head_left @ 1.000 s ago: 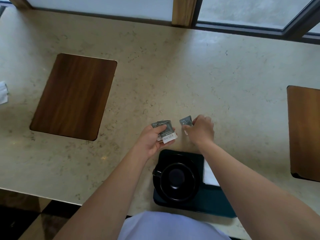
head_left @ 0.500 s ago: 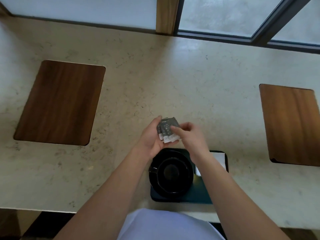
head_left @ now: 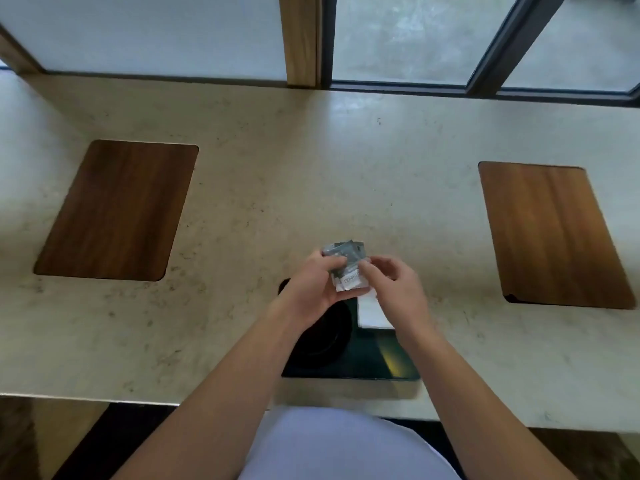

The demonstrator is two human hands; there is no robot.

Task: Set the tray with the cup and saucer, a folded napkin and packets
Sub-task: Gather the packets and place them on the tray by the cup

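A small stack of grey and white packets (head_left: pixel 346 263) is held above the far end of the dark tray (head_left: pixel 367 362). My left hand (head_left: pixel 311 285) cups the stack from the left. My right hand (head_left: pixel 391 285) pinches its right edge with thumb and fingers. On the tray the black cup and saucer (head_left: pixel 325 334) sit at the left, mostly hidden by my left forearm. A white folded napkin (head_left: pixel 372 311) lies on the tray's right part, partly covered by my right hand.
The tray stands at the near edge of a pale stone counter (head_left: pixel 294 188). Two wooden inlays are set into it, one at the left (head_left: pixel 117 209) and one at the right (head_left: pixel 550 233). Window frames (head_left: pixel 311 39) run along the far side.
My right hand brought a single packet from the counter to the stack in my left hand. Both hands then drew back over the tray, and the view shifted.
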